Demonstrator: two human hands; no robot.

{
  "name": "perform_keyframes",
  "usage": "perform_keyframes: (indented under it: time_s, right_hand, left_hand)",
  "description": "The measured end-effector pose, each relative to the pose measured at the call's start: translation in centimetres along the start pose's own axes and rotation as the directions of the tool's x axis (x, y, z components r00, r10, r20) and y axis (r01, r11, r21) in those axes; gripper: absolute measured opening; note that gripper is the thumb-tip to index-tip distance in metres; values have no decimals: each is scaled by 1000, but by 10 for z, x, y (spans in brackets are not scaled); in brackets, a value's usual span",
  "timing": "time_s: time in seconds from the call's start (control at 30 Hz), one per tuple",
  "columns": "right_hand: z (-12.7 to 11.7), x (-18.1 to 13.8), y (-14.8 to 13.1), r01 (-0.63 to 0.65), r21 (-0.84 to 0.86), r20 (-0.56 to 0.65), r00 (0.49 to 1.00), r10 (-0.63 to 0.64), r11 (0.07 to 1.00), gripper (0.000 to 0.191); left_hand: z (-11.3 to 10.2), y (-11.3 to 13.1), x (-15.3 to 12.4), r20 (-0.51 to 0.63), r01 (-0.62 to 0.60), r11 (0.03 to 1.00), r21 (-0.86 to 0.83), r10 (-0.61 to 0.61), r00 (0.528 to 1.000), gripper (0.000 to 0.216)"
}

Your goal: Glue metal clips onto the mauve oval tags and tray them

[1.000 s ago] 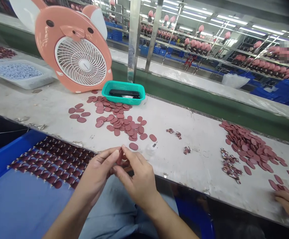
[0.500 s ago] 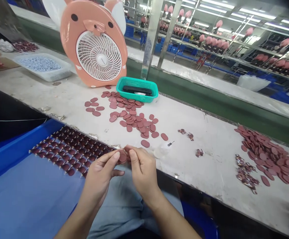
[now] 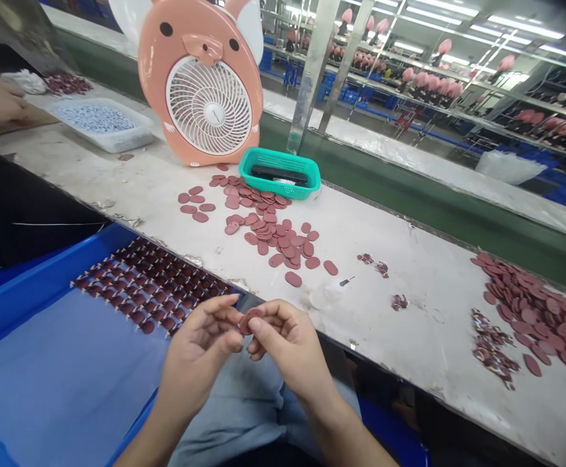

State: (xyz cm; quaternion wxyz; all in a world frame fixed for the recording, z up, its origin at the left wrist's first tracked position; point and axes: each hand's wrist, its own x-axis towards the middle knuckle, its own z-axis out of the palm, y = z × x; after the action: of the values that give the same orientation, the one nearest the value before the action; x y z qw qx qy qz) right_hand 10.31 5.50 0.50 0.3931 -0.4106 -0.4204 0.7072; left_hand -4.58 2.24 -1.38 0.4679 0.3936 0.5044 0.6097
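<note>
Small matte reddish-brown oval disc (image 3: 246, 322): likely light, stiff; grip by rim. Right hand (image 3: 293, 350) fingers pinch it; left hand (image 3: 196, 347) fingers parted alongside.

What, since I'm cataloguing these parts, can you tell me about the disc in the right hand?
The disc is flat-looking, rounded and dull brownish-red; its material is unclear. Tilted above the lap, it is pinched between thumb and fingers of the right hand. The left hand is beside it; contact is unclear.

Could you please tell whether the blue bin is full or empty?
The blue bin is partly filled: rows of dark red pieces cover its far part, while the nearer part shows bare blue.
</note>
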Motion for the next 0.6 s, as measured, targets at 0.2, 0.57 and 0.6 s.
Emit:
perform_keyframes:
  time_s: [0.2,0.57,0.6]
  right_hand:
    - [9,-19,20,-152,277,10,988,155,949,41]
    - [-61,-39,13,285,-799,-333,522,-785,529,22]
    - [-74,-36,10,195,-865,-322,491,-809,463,38]
  left_hand:
    - [1,-23,-13,95,-537,798,272,533,841,41]
    - [1,-20,-33,-166,-45,998,-37,38,985,23]
    - [3,-19,-33,-160,40,991,-128,-60,985,26]
